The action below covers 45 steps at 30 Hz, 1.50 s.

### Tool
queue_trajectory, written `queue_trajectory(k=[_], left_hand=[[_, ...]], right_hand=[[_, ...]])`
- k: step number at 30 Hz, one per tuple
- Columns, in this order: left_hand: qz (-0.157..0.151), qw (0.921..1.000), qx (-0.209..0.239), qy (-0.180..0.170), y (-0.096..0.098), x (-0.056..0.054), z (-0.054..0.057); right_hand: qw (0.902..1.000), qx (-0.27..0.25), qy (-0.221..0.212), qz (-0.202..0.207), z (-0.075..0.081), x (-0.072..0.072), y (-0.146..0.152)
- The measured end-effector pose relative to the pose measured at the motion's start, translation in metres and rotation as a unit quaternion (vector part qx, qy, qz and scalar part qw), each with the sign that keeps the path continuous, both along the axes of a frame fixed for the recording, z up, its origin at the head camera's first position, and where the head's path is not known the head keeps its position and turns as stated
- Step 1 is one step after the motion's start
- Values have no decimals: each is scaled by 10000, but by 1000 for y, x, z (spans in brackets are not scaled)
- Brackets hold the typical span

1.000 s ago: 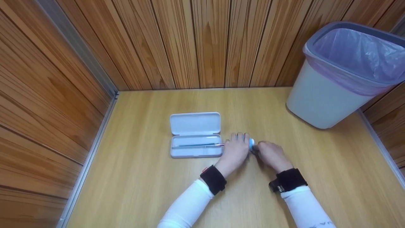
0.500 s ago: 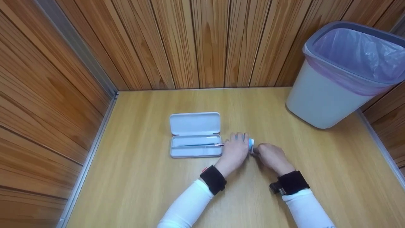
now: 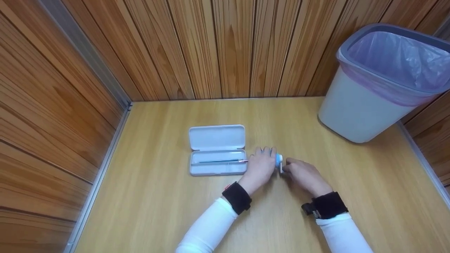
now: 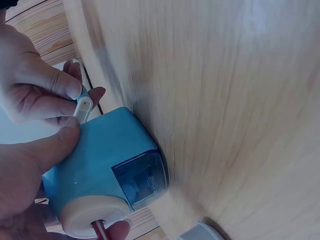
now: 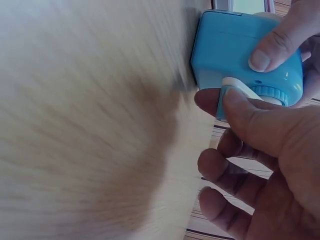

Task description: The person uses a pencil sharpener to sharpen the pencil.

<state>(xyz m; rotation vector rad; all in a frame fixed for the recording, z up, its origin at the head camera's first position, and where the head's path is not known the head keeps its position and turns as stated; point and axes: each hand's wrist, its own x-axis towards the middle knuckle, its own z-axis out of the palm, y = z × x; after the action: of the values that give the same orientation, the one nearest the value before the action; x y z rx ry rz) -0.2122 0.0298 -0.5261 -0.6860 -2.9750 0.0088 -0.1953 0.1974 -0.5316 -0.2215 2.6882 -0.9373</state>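
A blue hand-crank pencil sharpener [image 4: 107, 150] stands on the table, mostly hidden under my left hand [image 3: 260, 168] in the head view. That hand grips its body, thumb on one side. A red pencil [image 4: 100, 230] sticks into the sharpener's round pale front. In the head view a slim pencil-like shaft [image 3: 219, 161] stretches over the pencil case to my left hand; whether it is the same pencil I cannot tell. On the opposite side, my right hand [image 3: 305, 175] pinches the knob of the white crank handle [image 5: 240, 86] between thumb and forefinger, its other fingers loosely curled.
An open pale pencil case [image 3: 217, 137] lies just left of the left hand, lid folded back. At the back right stands a trash bin [image 3: 362, 102] with a purplish liner. Wood-panelled walls [image 3: 232, 49] enclose the table [image 3: 158, 211] at the back and sides.
My right hand has shifted slightly right and towards me, and the crank handle now shows between the hands, pointing towards me. My left hand stays in place on the sharpener.
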Motion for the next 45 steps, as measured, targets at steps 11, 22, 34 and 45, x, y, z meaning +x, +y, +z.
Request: queue_trajectory(k=[11,22,34,45], left_hand=[[51,9990,231,-381,-1,-4,3],[20,9990,305,-337,-1,-6,2],[-189,9968,534,-559,-7,-4,-1],[-260,9966,449,-643,-8,-8,1]], right_hand=[[10000,-29,-4,66,7,9,-2],[9975,-370,-482,-367,24,11,-1],[9691,1074,1758,1354,23,13,0],[9723,897,1773,1232,22,10,0]])
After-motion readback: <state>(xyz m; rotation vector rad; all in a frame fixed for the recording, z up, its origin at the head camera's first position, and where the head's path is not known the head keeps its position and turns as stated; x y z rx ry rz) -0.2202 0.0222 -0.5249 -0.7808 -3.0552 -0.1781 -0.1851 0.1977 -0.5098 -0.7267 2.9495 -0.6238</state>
